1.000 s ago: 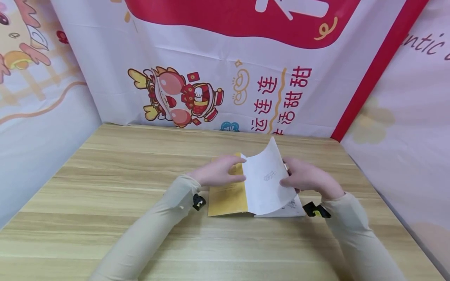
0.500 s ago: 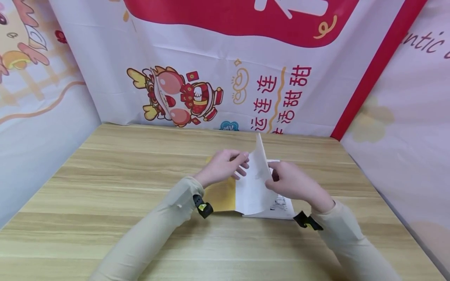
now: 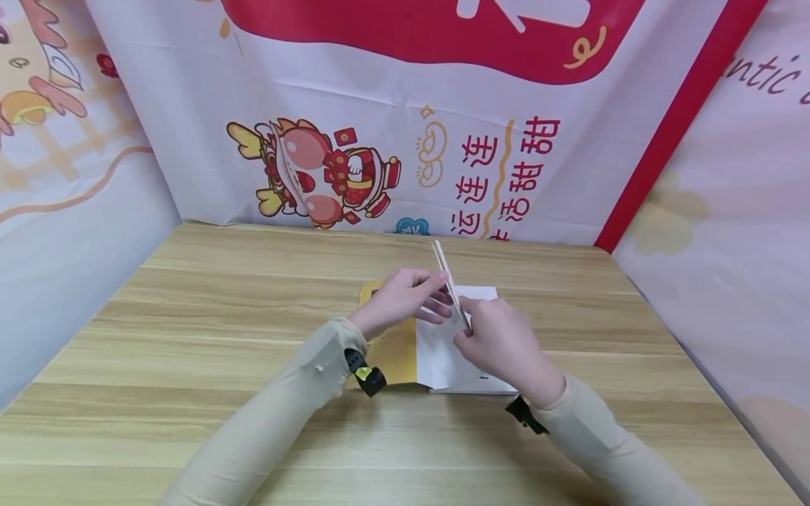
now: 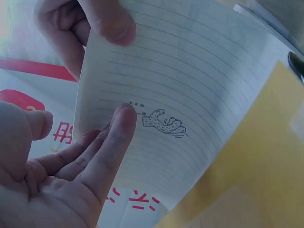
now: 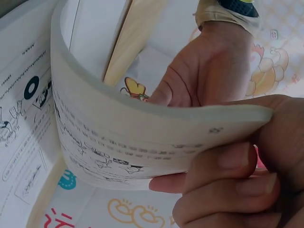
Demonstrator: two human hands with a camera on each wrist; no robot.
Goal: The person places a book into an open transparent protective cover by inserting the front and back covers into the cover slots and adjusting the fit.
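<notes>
An open book with a yellow cover [image 3: 395, 362] lies on the table. My right hand [image 3: 503, 344] pinches a thick bundle of its pages [image 3: 444, 260] by the outer edge, thumb on one face and curled fingers on the other. Those pages stand up and bend in a curve. On the lined face towards my left hand is a small ink drawing [image 4: 164, 124]; the other face carries print and pictures [image 5: 118, 161]. My left hand [image 3: 405, 299] is beside the raised pages, its fingers extended at their face and its thumb apart.
The wood-grain table [image 3: 253, 309] spreads around the book. Behind it hangs a white and red printed cloth [image 3: 405, 91], with more printed cloth at both sides. Each wrist wears a black strap, such as the left strap [image 3: 367, 372].
My right hand has moved left, swinging the bundle of pages from leaning right to nearly upright. My left hand has shifted slightly up and now overlaps the pages' edge. The book has slid a little left.
</notes>
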